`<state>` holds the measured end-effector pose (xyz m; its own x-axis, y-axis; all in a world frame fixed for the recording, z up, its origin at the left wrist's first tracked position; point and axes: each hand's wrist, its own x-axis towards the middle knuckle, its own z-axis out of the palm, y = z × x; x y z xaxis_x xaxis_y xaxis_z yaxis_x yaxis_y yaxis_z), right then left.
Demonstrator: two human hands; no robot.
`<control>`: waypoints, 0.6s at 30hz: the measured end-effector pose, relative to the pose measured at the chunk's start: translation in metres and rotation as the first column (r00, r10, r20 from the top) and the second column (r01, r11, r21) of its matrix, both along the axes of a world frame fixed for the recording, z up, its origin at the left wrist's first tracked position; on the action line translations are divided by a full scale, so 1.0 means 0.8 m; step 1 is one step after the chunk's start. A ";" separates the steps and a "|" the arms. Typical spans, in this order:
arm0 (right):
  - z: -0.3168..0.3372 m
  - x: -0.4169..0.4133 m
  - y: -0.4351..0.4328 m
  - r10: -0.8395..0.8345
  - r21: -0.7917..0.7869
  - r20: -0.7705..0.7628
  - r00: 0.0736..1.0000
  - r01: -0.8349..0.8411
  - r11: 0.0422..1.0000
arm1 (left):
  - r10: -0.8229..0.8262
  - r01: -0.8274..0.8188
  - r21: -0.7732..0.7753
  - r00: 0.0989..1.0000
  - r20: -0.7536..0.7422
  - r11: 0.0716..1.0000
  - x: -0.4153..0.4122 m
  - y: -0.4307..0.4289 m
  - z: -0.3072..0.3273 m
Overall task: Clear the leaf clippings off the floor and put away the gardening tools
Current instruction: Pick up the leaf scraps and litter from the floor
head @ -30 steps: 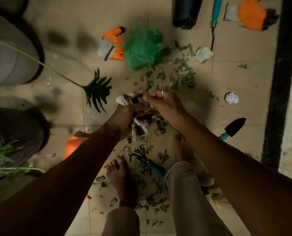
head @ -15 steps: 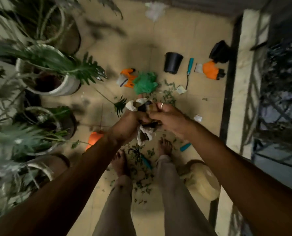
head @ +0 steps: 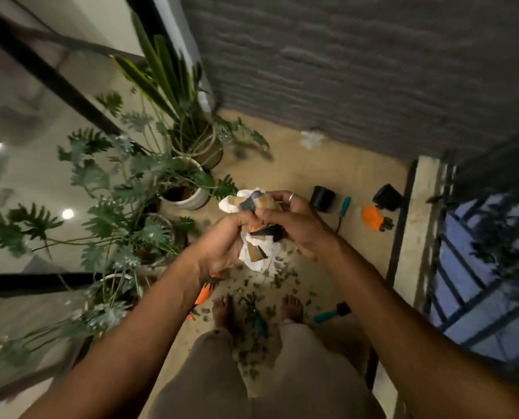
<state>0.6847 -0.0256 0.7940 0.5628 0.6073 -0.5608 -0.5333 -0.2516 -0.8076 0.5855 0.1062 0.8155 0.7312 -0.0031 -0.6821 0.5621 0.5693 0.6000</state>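
Observation:
Both hands hold a crumpled white printed bag [head: 256,251] in front of me. My left hand [head: 222,241] grips its side from below, and my right hand [head: 294,223] pinches its top edge. Leaf clippings [head: 278,279] lie scattered on the tan floor around my bare feet. A teal-handled tool [head: 259,323] lies between my feet. A teal-handled brush [head: 332,313] lies to the right of them. Another teal-handled tool [head: 343,211] and an orange glove [head: 371,217] lie farther off.
Potted plants [head: 149,189] crowd the left side along a glass wall. Two black pots [head: 323,198] [head: 387,196] stand on the floor ahead. An orange item [head: 203,293] lies below my left wrist. A grey wall is ahead; a railing [head: 476,267] runs at right.
The camera has risen and tilted up, showing the wall, more plants and the railing. Both hands keep hold of the bag and have shifted slightly on it.

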 end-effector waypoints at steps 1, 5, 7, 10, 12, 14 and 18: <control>0.016 0.000 -0.002 -0.009 0.009 0.028 1.000 0.009 1.000 | 0.037 -0.037 0.026 0.999 -0.002 0.999 -0.007 -0.005 0.016; 0.085 -0.008 0.004 0.085 0.061 0.128 0.988 -0.094 0.994 | 0.208 -0.217 0.162 0.976 0.068 0.963 -0.052 -0.020 0.079; 0.111 -0.016 0.014 0.166 0.081 0.165 0.972 -0.181 0.980 | 0.306 -0.319 0.230 0.948 0.091 0.919 -0.075 -0.023 0.105; 0.149 -0.042 0.037 0.286 0.079 0.205 0.936 -0.307 0.948 | 0.418 -0.437 0.301 0.899 0.130 0.848 -0.117 -0.018 0.132; 0.165 -0.062 0.057 0.345 0.087 0.227 0.911 -0.371 0.924 | 0.475 -0.498 0.333 0.866 0.154 0.801 -0.145 -0.009 0.147; 0.179 -0.090 0.079 0.398 0.109 0.233 0.887 -0.430 0.896 | 0.548 -0.571 0.345 0.819 0.170 0.745 -0.180 0.000 0.160; 0.201 -0.167 0.130 0.503 0.136 0.255 0.826 -0.545 0.827 | 0.688 -0.722 0.312 0.688 0.228 0.618 -0.271 0.019 0.179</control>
